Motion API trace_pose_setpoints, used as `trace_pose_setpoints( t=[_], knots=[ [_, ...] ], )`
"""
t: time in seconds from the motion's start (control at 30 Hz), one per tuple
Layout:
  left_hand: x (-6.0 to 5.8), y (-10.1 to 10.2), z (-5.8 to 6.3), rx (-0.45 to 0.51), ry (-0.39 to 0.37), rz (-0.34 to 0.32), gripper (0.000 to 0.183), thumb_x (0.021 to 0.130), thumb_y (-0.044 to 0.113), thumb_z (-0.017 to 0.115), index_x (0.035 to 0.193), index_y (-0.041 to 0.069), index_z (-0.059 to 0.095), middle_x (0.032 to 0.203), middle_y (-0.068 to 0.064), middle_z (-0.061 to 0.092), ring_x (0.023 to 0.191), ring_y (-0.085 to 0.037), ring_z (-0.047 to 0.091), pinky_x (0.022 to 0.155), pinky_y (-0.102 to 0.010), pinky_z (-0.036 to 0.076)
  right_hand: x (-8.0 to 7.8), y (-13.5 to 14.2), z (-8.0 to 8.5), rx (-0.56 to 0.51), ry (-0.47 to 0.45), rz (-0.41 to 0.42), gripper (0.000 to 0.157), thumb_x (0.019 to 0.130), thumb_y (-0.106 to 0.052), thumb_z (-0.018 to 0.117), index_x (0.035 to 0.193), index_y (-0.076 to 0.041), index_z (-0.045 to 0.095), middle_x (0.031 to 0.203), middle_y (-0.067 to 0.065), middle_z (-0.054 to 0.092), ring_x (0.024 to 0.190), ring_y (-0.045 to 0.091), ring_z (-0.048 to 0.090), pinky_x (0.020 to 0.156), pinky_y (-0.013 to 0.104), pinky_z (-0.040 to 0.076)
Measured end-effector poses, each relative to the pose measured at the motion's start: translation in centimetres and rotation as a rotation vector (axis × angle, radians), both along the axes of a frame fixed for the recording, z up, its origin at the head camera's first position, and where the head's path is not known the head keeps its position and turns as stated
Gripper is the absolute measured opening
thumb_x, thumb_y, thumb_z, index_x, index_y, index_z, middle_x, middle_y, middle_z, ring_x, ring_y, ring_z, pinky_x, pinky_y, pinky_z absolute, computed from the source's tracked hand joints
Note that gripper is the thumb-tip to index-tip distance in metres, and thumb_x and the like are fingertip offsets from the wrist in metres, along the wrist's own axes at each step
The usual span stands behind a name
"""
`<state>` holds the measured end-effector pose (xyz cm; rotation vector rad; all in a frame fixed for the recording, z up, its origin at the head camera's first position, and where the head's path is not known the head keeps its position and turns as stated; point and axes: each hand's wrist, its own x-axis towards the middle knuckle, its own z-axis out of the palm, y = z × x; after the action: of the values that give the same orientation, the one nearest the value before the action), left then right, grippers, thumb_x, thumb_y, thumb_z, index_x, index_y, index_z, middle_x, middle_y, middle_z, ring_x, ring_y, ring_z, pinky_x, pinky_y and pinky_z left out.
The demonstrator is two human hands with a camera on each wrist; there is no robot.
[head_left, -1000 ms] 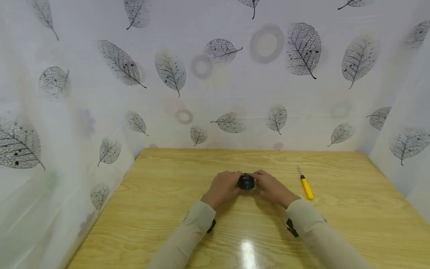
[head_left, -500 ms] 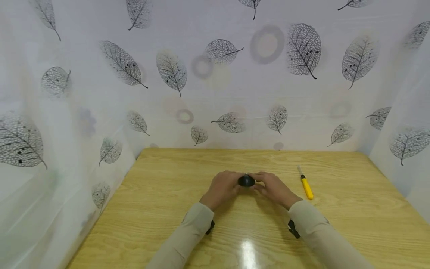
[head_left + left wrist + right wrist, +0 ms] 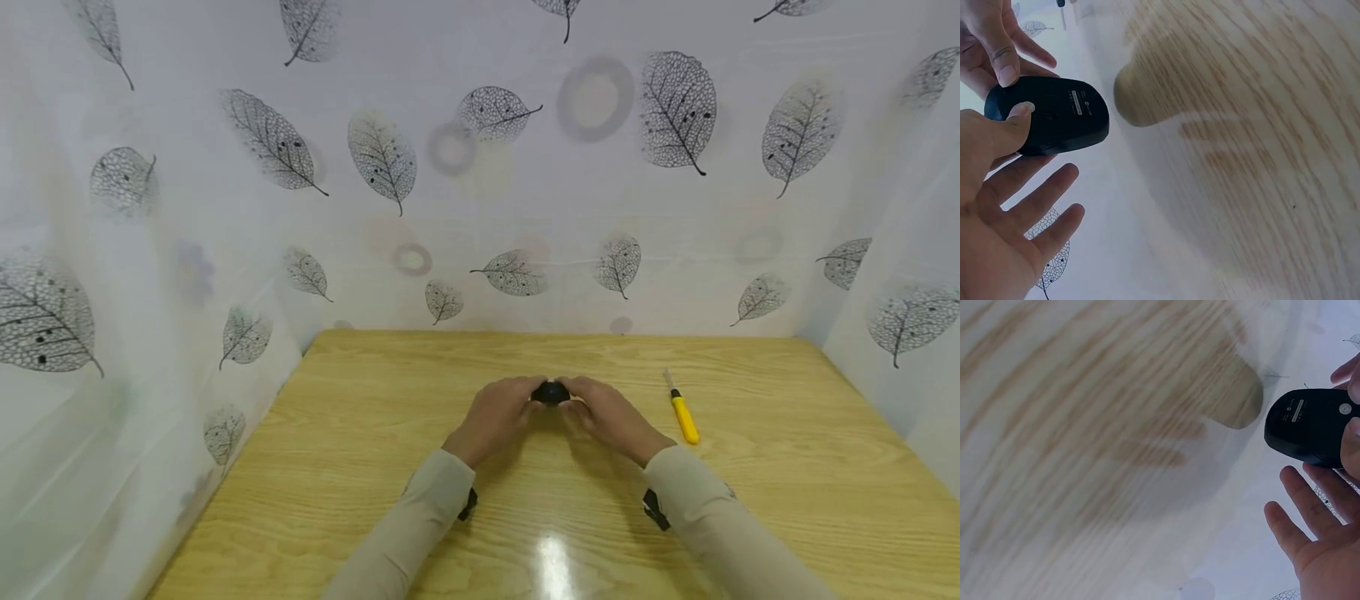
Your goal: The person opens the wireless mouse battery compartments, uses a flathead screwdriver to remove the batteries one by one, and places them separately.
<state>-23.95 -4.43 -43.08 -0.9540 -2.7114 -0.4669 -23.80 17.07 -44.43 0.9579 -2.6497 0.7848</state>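
Observation:
In the head view, my left hand (image 3: 499, 417) and my right hand (image 3: 610, 418) hold a black computer mouse (image 3: 551, 393) between them, over the middle of the table. Its underside, with a small label and a pale round spot, shows in the left wrist view, where the mouse (image 3: 1063, 122) has a thumb of each hand on it. Seen from the right wrist, the mouse (image 3: 1300, 428) is pinched at its far end, and the other fingers of my right hand (image 3: 1329, 550) spread out below it. The mouse's upper side is mostly hidden.
A screwdriver with a yellow handle (image 3: 686, 419) lies to the right of my right hand, its shaft pointing to the back. The wooden table (image 3: 360, 400) ends at a pale leaf-patterned curtain (image 3: 517, 192), which also hangs at both sides.
The mouse has tilted and risen slightly in the head view, so a flatter outline of it shows. Both hands have shifted slightly with it. The screwdriver stays put.

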Motion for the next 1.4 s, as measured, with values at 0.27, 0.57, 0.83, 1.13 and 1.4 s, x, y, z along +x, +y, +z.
trace_pose_setpoints(
  t=[0.27,0.57,0.83,1.13,1.4],
  knots=[
    [-0.3,0.1,0.3,0.029,-0.076,0.014,0.034,0.103,0.025,0.061,0.135,0.013,0.062,0.116,-0.003,0.072,0.103,-0.017,0.069,0.088,-0.033,0.058,0.2,-0.2,0.5,-0.029,-0.040,-0.006,0.028,0.101,-0.006,0.061,0.128,0.000,0.061,0.113,0.014,0.070,0.099,0.026,0.069,0.083,0.043,0.060],
    [-0.3,0.0,0.5,0.140,-0.187,0.012,0.034,0.104,0.028,0.059,0.136,0.016,0.062,0.118,-0.001,0.071,0.101,-0.016,0.068,0.083,-0.034,0.058,0.2,-0.3,1.1,-0.059,-0.062,0.003,0.021,0.103,-0.003,0.056,0.123,0.001,0.062,0.105,0.013,0.069,0.086,0.021,0.064,0.070,0.036,0.055],
    [-0.5,0.0,0.1,0.339,-0.367,-0.014,0.038,0.104,0.027,0.059,0.139,0.014,0.059,0.127,-0.007,0.069,0.111,-0.021,0.067,0.091,-0.035,0.058,0.3,-0.5,1.2,-0.091,-0.139,0.020,0.017,0.106,-0.004,0.051,0.118,0.002,0.061,0.099,0.011,0.066,0.081,0.021,0.059,0.067,0.031,0.052],
    [-0.2,0.1,-0.4,0.562,-0.554,-0.001,0.029,0.105,0.026,0.058,0.132,0.016,0.056,0.129,-0.012,0.063,0.111,-0.023,0.066,0.089,-0.034,0.059,0.6,-0.6,1.3,-0.137,-0.236,-0.004,0.028,0.108,-0.008,0.048,0.131,0.004,0.059,0.107,0.013,0.067,0.088,0.025,0.065,0.071,0.032,0.056],
    [0.0,0.3,-0.8,0.591,-0.582,0.068,0.029,0.106,0.029,0.057,0.132,0.015,0.058,0.130,-0.008,0.062,0.113,-0.024,0.063,0.092,-0.040,0.057,0.5,-1.0,0.7,-0.182,-0.267,-0.021,0.025,0.109,-0.009,0.046,0.125,0.003,0.061,0.099,0.012,0.067,0.080,0.020,0.063,0.064,0.027,0.055]
  ],
)
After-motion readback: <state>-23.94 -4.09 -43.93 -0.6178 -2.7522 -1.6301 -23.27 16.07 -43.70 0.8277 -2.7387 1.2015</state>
